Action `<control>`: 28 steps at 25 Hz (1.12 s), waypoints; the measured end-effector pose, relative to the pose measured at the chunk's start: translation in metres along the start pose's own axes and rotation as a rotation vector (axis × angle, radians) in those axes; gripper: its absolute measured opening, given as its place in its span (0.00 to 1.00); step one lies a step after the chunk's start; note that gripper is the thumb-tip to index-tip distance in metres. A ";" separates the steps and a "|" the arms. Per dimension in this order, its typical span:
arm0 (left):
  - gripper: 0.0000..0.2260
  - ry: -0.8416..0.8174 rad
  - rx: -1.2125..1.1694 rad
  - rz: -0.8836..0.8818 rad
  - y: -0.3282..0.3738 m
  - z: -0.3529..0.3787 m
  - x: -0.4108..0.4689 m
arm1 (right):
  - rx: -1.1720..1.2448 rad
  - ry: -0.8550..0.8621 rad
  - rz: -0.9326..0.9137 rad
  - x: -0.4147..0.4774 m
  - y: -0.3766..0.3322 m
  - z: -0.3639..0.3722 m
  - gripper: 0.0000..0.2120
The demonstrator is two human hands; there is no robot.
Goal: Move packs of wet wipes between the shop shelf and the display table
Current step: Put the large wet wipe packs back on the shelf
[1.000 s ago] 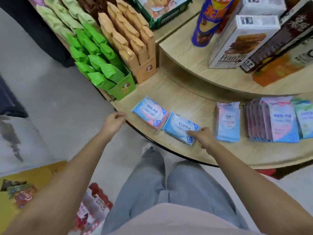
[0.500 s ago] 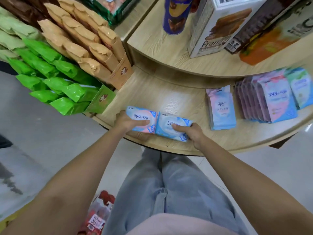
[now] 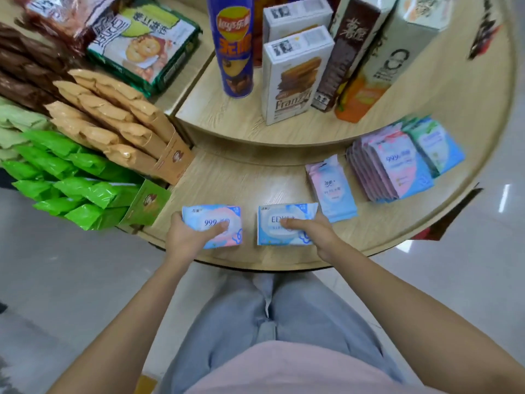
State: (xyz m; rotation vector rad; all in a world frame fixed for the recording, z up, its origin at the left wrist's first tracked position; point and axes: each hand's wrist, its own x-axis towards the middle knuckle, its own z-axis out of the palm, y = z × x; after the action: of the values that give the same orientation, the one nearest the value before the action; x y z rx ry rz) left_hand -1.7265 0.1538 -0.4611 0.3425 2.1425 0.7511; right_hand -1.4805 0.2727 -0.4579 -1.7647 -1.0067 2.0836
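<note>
My left hand (image 3: 189, 240) grips a blue-and-pink wet wipes pack marked 999 (image 3: 216, 220) near the front edge of the round wooden display table (image 3: 255, 177). My right hand (image 3: 311, 231) grips a blue wet wipes pack marked EDI (image 3: 284, 220) just to its right. The two packs are apart, a hand's width between them. Whether they rest on the table or hover just above it is unclear. A pink-and-blue pack (image 3: 331, 189) lies flat further right. A row of upright wipes packs (image 3: 397, 163) stands at the right.
Green snack packs (image 3: 76, 189) and tan snack packs (image 3: 113, 123) in open cartons crowd the left. The upper tier (image 3: 227, 115) holds a blue crisps tube (image 3: 234, 44), a white biscuit box (image 3: 294, 78) and other boxes. My legs stand against the table's front edge.
Both hands have taken hold of their packs and drawn them apart; earlier the two packs lay touching. The view has shifted so the table sits higher and nearer.
</note>
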 end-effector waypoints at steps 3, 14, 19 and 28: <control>0.23 -0.147 -0.097 0.067 0.017 -0.001 -0.018 | 0.082 0.004 -0.078 -0.044 -0.008 -0.026 0.24; 0.37 -0.992 0.344 0.463 0.047 0.104 -0.120 | 0.919 0.760 -0.149 -0.238 0.194 -0.010 0.19; 0.32 -1.312 0.579 0.591 0.026 0.192 -0.226 | 1.236 1.035 -0.151 -0.304 0.282 -0.004 0.18; 0.30 -1.381 0.756 0.630 -0.016 0.338 -0.398 | 1.382 1.315 -0.242 -0.404 0.387 -0.137 0.37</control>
State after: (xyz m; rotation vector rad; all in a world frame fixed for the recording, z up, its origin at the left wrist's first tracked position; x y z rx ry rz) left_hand -1.2134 0.0857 -0.3898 1.4613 0.8454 -0.1262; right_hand -1.1554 -0.1988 -0.3920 -1.4329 0.5034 0.5815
